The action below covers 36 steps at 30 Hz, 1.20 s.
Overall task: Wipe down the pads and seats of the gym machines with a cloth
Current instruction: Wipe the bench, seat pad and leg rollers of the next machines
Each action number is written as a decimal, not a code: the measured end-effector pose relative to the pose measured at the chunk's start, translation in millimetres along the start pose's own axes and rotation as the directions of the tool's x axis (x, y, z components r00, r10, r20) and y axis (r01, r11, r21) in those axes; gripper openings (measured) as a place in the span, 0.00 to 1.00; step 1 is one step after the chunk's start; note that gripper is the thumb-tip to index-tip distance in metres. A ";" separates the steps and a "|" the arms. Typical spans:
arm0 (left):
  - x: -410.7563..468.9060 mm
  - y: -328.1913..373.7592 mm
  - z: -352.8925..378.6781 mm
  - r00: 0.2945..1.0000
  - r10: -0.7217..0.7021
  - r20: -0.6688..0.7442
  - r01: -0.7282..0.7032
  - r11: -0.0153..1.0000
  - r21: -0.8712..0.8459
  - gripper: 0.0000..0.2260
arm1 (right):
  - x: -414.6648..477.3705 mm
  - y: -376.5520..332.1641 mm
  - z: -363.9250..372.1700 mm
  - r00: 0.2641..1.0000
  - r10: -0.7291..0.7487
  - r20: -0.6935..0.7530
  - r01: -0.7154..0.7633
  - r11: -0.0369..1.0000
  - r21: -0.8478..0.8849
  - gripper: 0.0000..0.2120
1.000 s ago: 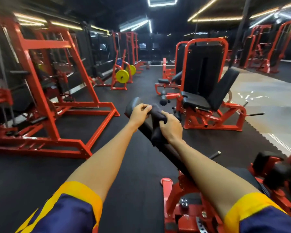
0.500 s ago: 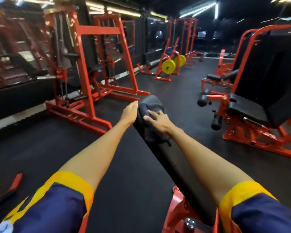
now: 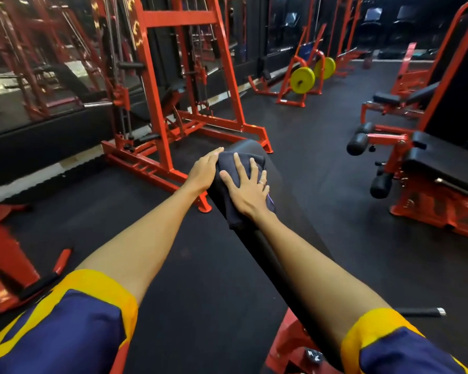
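The pad (image 3: 287, 201), long, black and narrow, runs up the middle from the red frame (image 3: 289, 344) near the person to a rounded end farther off, above a black rubber floor (image 3: 189, 265). To the far left stands a tall red rack (image 3: 157, 103) with cables and a dark bench inside it. On the right is a red machine with a black seat (image 3: 443, 168) and black roller pads at its left side. Farther back, two yellow weight plates (image 3: 302, 80) hang on a smaller red stand.

Both bare arms reach forward out of blue and yellow sleeves (image 3: 65, 319). A dark blue cloth (image 3: 229, 171) is draped over the far part of the pad, close to its rounded end. The right hand (image 3: 247, 190) lies flat on top of the cloth with its fingers spread wide. The left hand (image 3: 201, 171) rests against the left edge of the cloth, fingers straight and together, gripping nothing. A thin ring (image 3: 261, 182) shows on one finger of the right hand.
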<state>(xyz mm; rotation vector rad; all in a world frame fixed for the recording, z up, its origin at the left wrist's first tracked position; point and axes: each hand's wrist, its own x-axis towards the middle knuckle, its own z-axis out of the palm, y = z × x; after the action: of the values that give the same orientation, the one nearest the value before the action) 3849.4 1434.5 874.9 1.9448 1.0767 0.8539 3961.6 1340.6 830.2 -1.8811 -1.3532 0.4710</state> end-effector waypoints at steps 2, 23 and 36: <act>4.3 -0.8 3.5 1.000 -0.005 -0.005 0.005 1.000 0.000 0.21 | 1.7 5.3 1.3 0.999 -0.026 -0.031 0.026 1.000 0.005 0.28; 20.3 -24.5 12.4 0.987 0.123 -0.098 -0.120 0.992 0.043 0.21 | 73.5 47.2 -21.2 0.971 -0.202 -0.125 0.177 0.966 -0.187 0.29; 18.1 -22.9 11.2 0.987 0.126 -0.098 -0.121 0.991 0.056 0.26 | 152.1 12.9 -54.8 0.975 -0.204 -0.085 0.188 0.968 -0.167 0.24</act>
<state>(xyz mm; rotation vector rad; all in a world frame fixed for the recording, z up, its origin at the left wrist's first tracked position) 3857.3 1455.8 853.5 2.0457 1.0533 1.0123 4063.2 1458.6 875.5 -1.8449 -1.5274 0.1692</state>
